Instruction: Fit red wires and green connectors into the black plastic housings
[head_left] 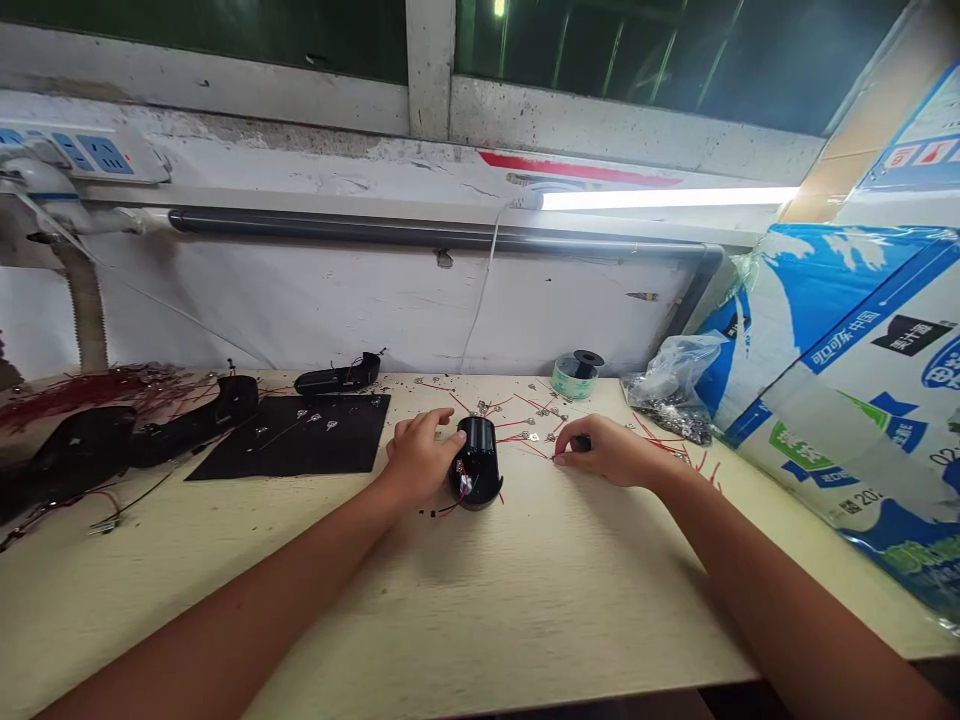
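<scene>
The left hand (pixel 420 456) is half closed, its fingertips (pixel 452 441) touching the near side of the black housing (pixel 477 460). Whether it grips the housing firmly cannot be told. The right hand (pixel 611 450) is also half closed, its fingers drawn together and pointing toward the housing. A small dark piece (pixel 583 443) shows at those fingers, but whether the hand holds it cannot be told.

The housing stands between the hands, just beside the left hand and farther from the right. Its long axis appears to run forward, away from the person, with the rounded end forward. Thin red and black wires (pixel 454 505) leave its near end.

Loose red wires (pixel 517 438) and small metal tabs (pixel 533 436) lie just beyond the housing, toward the right hand. Farther forward and to the right of the housing stand a tape roll (pixel 568 381) and a clear plastic bag (pixel 671 385) of dark parts. To the left of the housing lies a black mat (pixel 300 436) with small metal pieces on it. Beyond the mat is another black housing (pixel 337 378). Farther left lie more black housings (pixel 217 412) and a heap of red wires (pixel 97 390). All of these rest on the pale table (pixel 525 610).
</scene>
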